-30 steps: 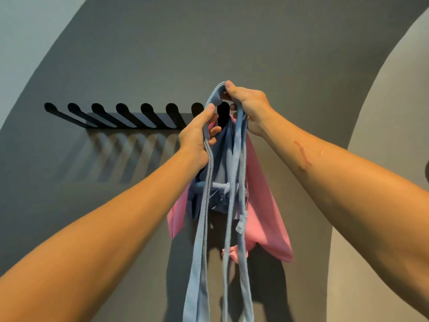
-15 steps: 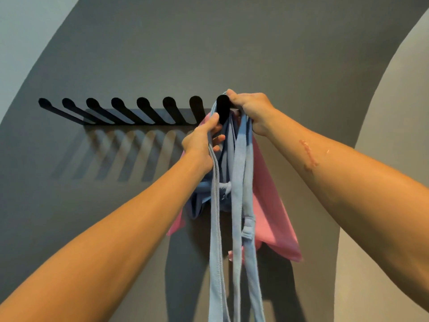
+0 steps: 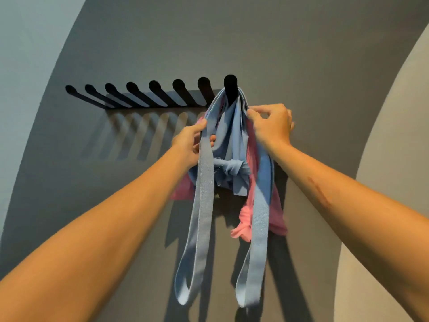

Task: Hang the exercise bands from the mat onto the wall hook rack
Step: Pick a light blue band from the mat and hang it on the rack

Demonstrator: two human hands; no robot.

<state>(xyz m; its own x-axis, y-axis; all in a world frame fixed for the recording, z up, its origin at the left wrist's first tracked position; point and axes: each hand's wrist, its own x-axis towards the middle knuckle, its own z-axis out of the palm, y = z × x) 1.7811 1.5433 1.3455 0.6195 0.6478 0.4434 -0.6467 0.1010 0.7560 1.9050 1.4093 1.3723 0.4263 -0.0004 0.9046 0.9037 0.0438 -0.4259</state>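
Light-blue webbing strap now draped over the rightmost hook of the black wall hook rack; two long loops hang down toward 6 o'clock, long axis roughly vertical. Behind it on the same hook: a knotted blue fabric band and a pink band, bunched together.

Left hand at 7 o'clock from the hook, thumb and fingers pinching the left run of the strap just below the hook. Right hand at 4 o'clock from the hook, fingertips pinched on the right edge of the strap/fabric bundle; exactly which layer it grips, can't tell. Both hands just beside the hook, about equally near, strap between them.

Key relation: strap's fold sits on the peg, at 12 o'clock from both hands; weight hangs straight down, so prob. it holds if released. Risk: bundle thick on one peg, top layer could slide off the tip.

Rack holds: rightmost hook = all bands seen; other seven hooks, running off toward 9 o'clock, bare. Mat not in view. Grey wall behind.
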